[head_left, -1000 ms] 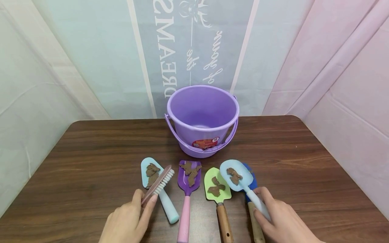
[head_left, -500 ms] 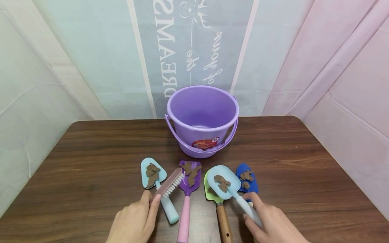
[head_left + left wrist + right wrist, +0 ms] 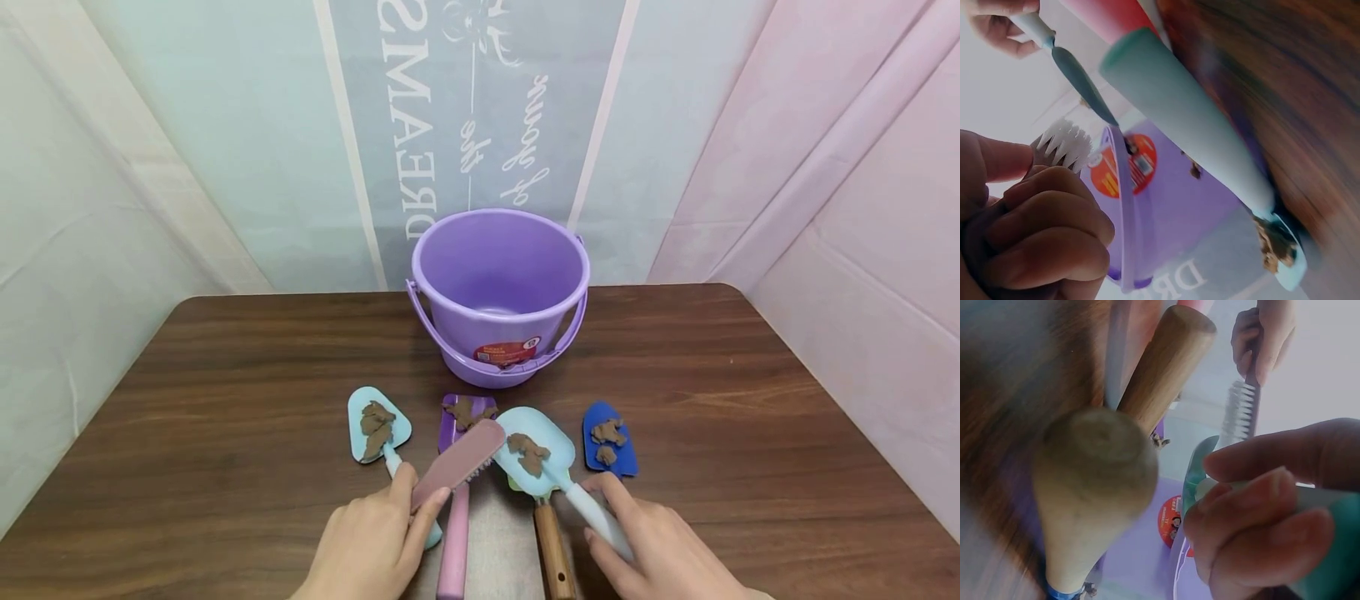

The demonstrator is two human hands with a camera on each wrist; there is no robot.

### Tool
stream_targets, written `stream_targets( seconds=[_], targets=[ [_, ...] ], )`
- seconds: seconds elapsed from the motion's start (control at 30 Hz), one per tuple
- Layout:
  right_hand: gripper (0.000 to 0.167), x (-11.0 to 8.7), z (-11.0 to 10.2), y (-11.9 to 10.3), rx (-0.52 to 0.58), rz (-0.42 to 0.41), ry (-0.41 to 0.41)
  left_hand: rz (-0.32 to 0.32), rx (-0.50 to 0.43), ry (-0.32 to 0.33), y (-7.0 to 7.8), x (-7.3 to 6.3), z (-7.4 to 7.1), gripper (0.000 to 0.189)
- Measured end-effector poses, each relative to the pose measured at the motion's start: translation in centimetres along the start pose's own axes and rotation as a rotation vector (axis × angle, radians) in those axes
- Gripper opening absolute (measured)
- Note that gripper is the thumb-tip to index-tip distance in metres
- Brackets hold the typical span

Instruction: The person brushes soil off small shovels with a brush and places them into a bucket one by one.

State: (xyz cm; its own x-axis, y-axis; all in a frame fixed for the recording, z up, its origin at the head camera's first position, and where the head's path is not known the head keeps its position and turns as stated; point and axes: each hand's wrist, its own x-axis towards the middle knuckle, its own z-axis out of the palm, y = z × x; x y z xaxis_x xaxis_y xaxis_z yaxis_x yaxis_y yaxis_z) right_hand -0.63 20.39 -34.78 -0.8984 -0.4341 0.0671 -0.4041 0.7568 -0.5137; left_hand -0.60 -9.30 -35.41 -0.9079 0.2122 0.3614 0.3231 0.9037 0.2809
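My left hand [image 3: 372, 537] grips a brush [image 3: 463, 460] with a brownish-pink back and white bristles facing down. The brush tip is beside the left rim of a light blue scoop [image 3: 551, 440], over the purple shovel; whether they touch I cannot tell. My right hand [image 3: 651, 542] holds that scoop by its pale handle, raised above the table, with brown clumps [image 3: 528, 455] lying in its bowl. The scoop hides most of a green shovel's blade; its wooden handle [image 3: 553, 550] shows below. In the left wrist view, fingers curl round the brush, whose bristles [image 3: 1065, 142] stick out.
A purple bucket [image 3: 501, 333] stands behind the tools, its handle hanging in front. On the table [image 3: 750, 433] lie a light blue trowel [image 3: 358, 421] at left, a purple shovel [image 3: 450, 429] with a pink handle, and a blue shovel [image 3: 600, 412]; each bears brown clumps.
The right hand has carried the light blue scoop left, from over the blue shovel to over the green one. The left hand has moved right, turning the brush bristles down toward the scoop.
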Motion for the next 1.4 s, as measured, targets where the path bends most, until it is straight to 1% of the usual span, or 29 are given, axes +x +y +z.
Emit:
stream_targets(
  seconds=[0.17,0.27,0.43,0.57,0.77,0.93,1.17,1.4],
  targets=[
    [0.04,0.1,-0.1,-0.3,0.009,-0.019,0.007,0.031,-0.038,-0.039,1.0,0.4,0.0,0.032],
    [0.038,0.2,-0.1,-0.4,0.022,-0.024,0.0,0.068,-0.056,-0.055,1.7,0.7,0.1,0.031],
    [0.036,0.3,0.0,-0.6,0.045,-0.017,-0.024,0.149,-0.057,-0.04,2.6,0.9,0.5,0.034],
    [0.03,0.3,0.2,-0.7,0.024,-0.004,-0.022,0.182,-0.069,-0.032,3.2,1.1,0.7,0.035],
    [0.025,0.4,0.3,-0.8,-0.007,0.014,-0.031,0.191,-0.076,-0.047,3.6,1.2,0.9,0.035],
    [0.025,0.3,0.4,-0.7,0.003,0.022,-0.051,0.182,-0.057,-0.034,3.6,1.1,1.0,0.035],
    [0.026,0.4,0.4,-1.0,0.037,0.073,-0.116,0.155,0.017,-0.028,3.1,0.9,1.0,0.036],
    [0.024,0.4,0.5,-1.1,0.049,0.091,-0.129,0.124,0.058,0.0,2.7,0.9,0.9,0.038]
  ],
)
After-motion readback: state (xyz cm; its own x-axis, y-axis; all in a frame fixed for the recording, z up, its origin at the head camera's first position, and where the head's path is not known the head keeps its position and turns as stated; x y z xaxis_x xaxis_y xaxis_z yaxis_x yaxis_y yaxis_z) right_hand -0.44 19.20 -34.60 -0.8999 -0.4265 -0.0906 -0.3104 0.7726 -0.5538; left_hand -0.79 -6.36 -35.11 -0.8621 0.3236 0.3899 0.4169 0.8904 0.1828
